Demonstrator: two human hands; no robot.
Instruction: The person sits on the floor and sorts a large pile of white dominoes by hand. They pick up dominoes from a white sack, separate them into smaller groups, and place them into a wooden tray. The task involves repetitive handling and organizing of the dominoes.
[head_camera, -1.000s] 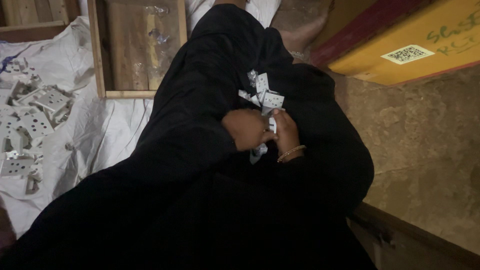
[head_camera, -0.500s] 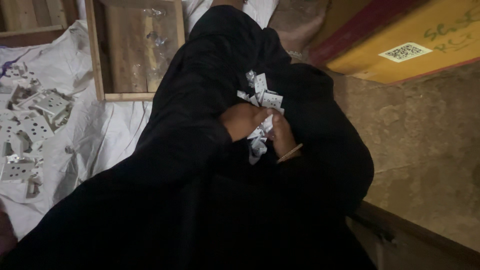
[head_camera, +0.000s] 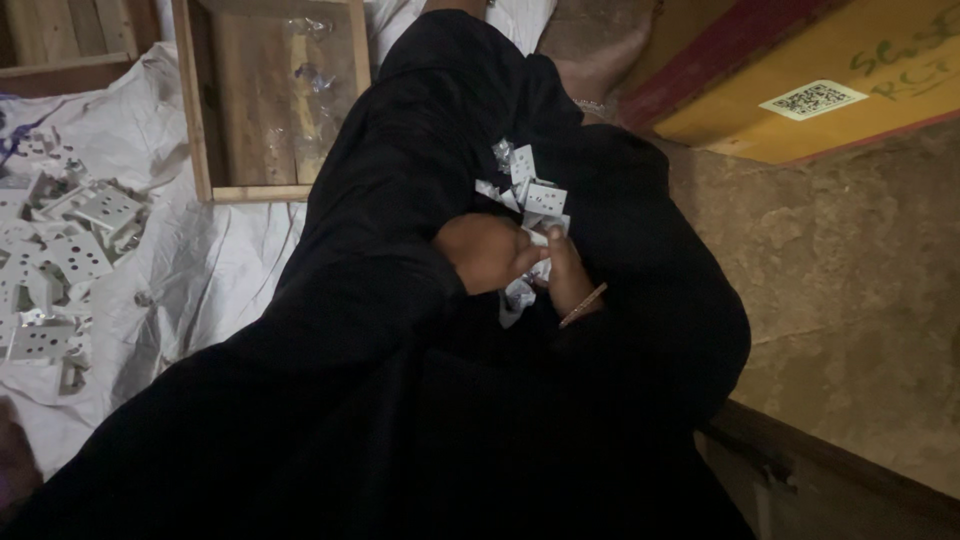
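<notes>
Hands sorting small white plastic parts in lap

Left hand (head_camera: 488, 252) and right hand (head_camera: 565, 278) both pinch small white plastic pieces (head_camera: 528, 192) heaped just above them on black cloth (head_camera: 400, 400). Sorting seems underway; separating one piece needs fingertip care. More parts (head_camera: 70, 250) lie far left.

Not much moved here tbh. The left hand (head_camera: 490, 252) slid a touch toward 3 o'clock, now pressing closer against the right hand (head_camera: 568, 280). The white plastic pieces (head_camera: 528, 195) at 12 o'clock of the hands bunched tighter, and one dangling piece (head_camera: 515, 298) dropped toward 6 o'clock.
</notes>
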